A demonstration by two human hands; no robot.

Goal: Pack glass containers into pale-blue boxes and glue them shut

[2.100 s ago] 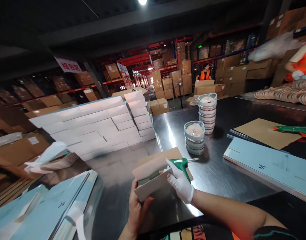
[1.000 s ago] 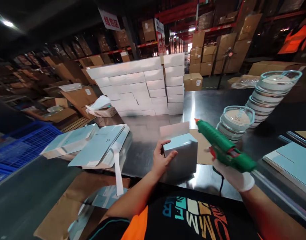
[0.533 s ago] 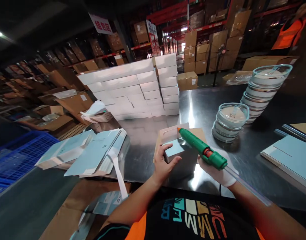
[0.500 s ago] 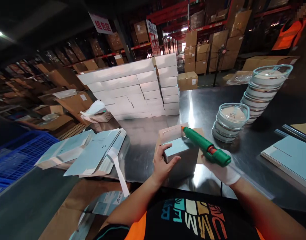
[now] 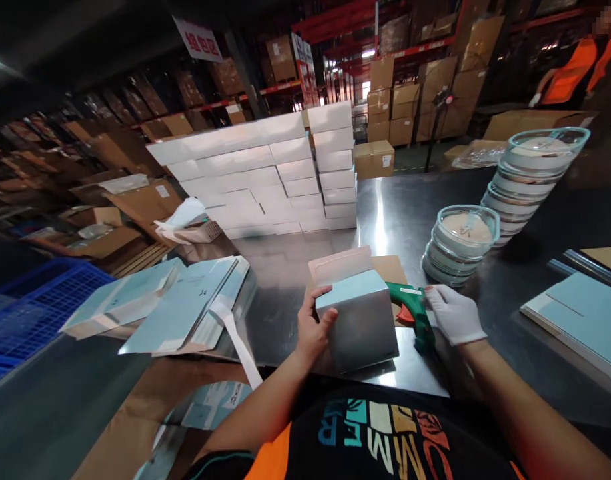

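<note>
My bare left hand [image 5: 312,327] grips the left side of a small carton [image 5: 368,327], its thumb on the near edge and its fingers over the top. The carton has a pale blue top and a shiny grey front, and a raised flap [image 5: 340,263] stands at its back. Just right of it is a green hot glue gun [image 5: 410,313] with a red trigger, its nozzle hidden behind the carton. At the gun's rear end, the fingers of my white-gloved right hand [image 5: 455,317] are closed. A piece of brown cardboard [image 5: 392,268] lies beneath.
White boxes [image 5: 255,177] form a wall at the back of the metal table [image 5: 400,213]. Glass-lidded round containers [image 5: 465,230] are stacked at right, near flat blue cartons [image 5: 580,317]. More flat cartons [image 5: 195,300] lie left. A person in an orange vest [image 5: 568,73] stands far right.
The glue gun has come down from above the flap to the carton's right side. My right hand has shifted from its handle to its rear end. My left hand still holds the carton, now turned slightly.
</note>
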